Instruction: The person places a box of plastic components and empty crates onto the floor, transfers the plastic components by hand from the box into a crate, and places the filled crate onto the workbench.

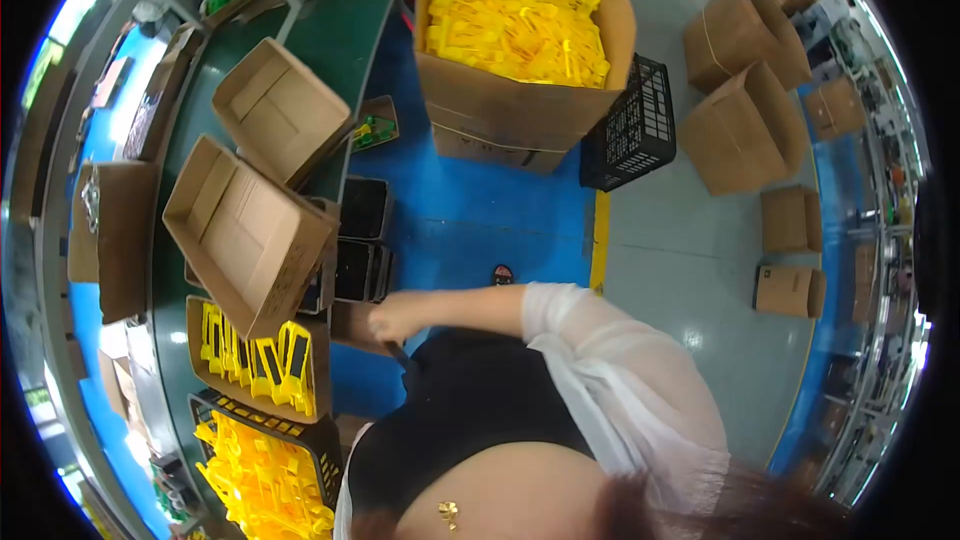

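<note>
fingers [380,324] curl right of the yellow parts [286,364], apart.

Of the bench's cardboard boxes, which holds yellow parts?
The lowest box in view, beside the black crate of loose yellow parts. Yellow pieces with black faces sit inside; the overlapping box and upper box show bare insides.
</note>
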`<state>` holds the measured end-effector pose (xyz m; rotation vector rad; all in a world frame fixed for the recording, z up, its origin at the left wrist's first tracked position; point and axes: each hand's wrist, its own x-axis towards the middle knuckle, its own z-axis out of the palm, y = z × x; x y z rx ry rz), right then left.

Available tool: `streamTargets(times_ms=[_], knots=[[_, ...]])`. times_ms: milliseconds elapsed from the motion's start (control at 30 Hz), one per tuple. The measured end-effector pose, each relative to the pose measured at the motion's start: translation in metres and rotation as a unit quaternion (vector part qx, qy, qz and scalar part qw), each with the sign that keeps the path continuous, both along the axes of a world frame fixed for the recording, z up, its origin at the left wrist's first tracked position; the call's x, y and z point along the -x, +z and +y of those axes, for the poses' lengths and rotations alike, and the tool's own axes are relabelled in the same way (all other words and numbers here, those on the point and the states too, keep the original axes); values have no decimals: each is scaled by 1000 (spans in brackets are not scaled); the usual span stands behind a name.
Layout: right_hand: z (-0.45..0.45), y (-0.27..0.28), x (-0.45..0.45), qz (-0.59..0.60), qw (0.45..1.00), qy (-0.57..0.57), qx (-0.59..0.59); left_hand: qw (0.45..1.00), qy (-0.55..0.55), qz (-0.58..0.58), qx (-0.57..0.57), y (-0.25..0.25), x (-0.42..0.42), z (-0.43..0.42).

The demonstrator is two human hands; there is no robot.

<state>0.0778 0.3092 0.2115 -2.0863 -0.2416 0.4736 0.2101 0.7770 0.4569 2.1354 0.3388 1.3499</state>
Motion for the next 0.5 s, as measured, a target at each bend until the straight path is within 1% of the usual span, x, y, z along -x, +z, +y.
streamTargets(times_ms=[33,67,100,133,167,200,233,267,333,400,467,500], knots=[[-50,-4,25,13,992,-103,71,999,-47,-5,3,9,-15,-49],[-102,-21,53,43,969,-228,83,994,-104,14,5,11,-31,-98],[-153,-48,80,39,945,-290,148,986,-160,55,-8,9,-44,-157],[-237,-72,131,98,865,-443,212,963,-227,130,-69,4,-52,-255],[-282,-85,158,131,844,-469,228,946,-261,131,-137,-9,-72,-281],[-321,-122,189,58,814,-530,233,920,-333,133,-157,-24,-93,-308],[-354,-100,209,132,780,-581,191,906,-369,146,-144,-29,-91,-352],[-380,-96,229,112,735,-630,225,890,-407,159,-130,-35,-86,-401],[-440,-130,276,130,647,-715,232,861,-465,164,-125,-53,-91,-479],[-483,-143,314,161,557,-773,259,804,-527,226,-155,-76,-120,-544],[-516,-152,346,233,497,-802,235,752,-570,281,-175,-104,-126,-631],[-531,-151,354,249,470,-808,253,723,-590,313,-177,-127,-128,-677]])
